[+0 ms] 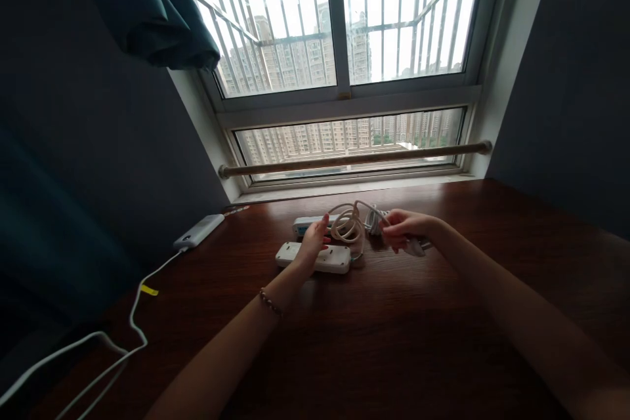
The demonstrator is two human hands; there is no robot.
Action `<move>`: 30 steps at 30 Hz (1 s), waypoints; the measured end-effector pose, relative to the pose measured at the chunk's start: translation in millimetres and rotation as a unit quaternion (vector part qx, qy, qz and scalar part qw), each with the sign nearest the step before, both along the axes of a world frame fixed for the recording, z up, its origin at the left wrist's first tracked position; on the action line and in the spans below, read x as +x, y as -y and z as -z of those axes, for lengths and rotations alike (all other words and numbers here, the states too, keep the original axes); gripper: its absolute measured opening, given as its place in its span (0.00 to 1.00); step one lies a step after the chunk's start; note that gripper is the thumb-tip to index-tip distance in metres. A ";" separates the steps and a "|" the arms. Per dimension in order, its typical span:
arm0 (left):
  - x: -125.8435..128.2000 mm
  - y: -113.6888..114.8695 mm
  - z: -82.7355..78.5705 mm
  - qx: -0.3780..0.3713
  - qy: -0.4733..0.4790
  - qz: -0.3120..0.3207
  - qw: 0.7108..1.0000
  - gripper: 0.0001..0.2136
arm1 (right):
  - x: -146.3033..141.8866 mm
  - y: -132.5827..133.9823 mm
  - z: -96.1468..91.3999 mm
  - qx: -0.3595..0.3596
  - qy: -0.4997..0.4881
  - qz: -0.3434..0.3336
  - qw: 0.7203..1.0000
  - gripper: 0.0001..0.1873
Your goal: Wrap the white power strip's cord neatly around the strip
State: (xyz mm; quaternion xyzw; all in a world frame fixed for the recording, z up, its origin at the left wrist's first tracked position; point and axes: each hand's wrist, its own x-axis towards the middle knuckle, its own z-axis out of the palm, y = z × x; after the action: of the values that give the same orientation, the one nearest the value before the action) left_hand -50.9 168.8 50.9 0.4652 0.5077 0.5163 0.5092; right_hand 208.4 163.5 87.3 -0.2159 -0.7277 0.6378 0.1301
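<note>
A white power strip (331,258) lies on the dark wooden table (374,328), with a second white strip (304,225) just behind it. Above them hangs a coiled white cable (347,226). My left hand (314,243) grips the left side of that coil, fingers curled round it. On the coil's right, my right hand (406,228) is closed on the cable's end, and a white plug (417,248) shows under its fingers.
A white power bank (199,230) lies at the table's left edge, and a white lead (132,315) with a yellow tag runs from it toward me. A window with a wooden rail (354,159) is behind. A teal curtain (147,6) hangs at upper left.
</note>
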 end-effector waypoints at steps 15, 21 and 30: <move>8.1 -7.3 21.6 0.024 0.087 0.093 0.992 0.21 | -22.2 45.3 -42.6 0.342 0.274 0.216 0.873 0.08; 4.3 -11.4 29.2 0.035 0.089 0.086 0.992 0.21 | -35.5 54.2 -46.5 0.479 0.190 0.343 0.785 0.11; 8.2 -3.8 25.3 0.034 0.093 0.046 0.994 0.28 | -42.2 64.3 -50.9 0.489 0.080 0.331 0.803 0.18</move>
State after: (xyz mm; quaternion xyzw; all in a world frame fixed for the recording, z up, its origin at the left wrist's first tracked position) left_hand -42.7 172.5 25.6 0.4552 0.4184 0.5501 0.5614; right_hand 166.2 99.2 138.2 -0.4019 -0.8353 0.0960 0.3627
